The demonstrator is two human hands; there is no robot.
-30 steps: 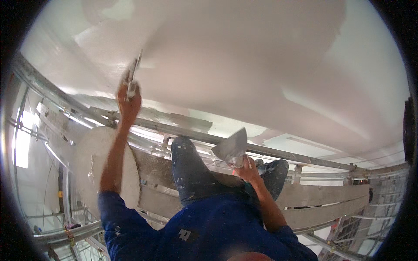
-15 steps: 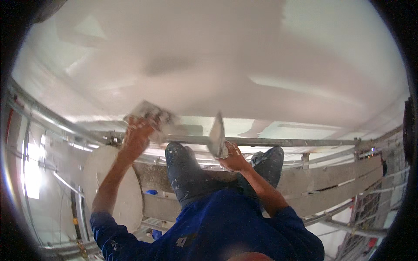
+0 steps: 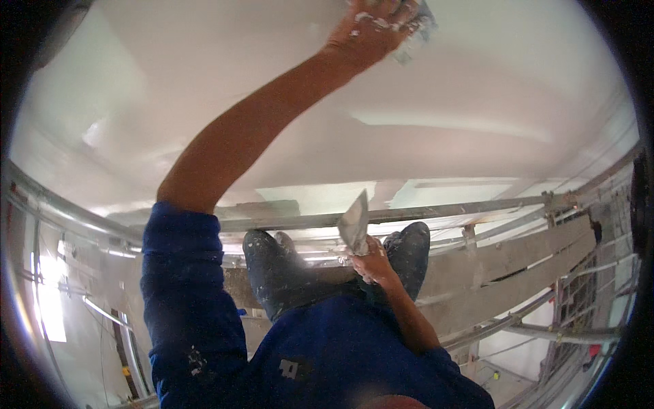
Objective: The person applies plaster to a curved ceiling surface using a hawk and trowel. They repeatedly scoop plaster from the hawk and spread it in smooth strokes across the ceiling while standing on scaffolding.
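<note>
Reaching far in head cam: L hand (image 3: 377, 28), up from near-left by the rail (image 3: 443, 210), is now at the pale surface (image 3: 490, 82), fingers curled round a flat trowel (image 3: 409, 50); work's prob. shifted there. R hand (image 3: 375, 262), near ctr by the knees (image 3: 276, 269), still grips a triangular blade (image 3: 354, 221).

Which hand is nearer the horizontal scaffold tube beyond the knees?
Right. The right hand is just below the scaffold tube in the picture; the left hand is far above it, near the top edge.
</note>
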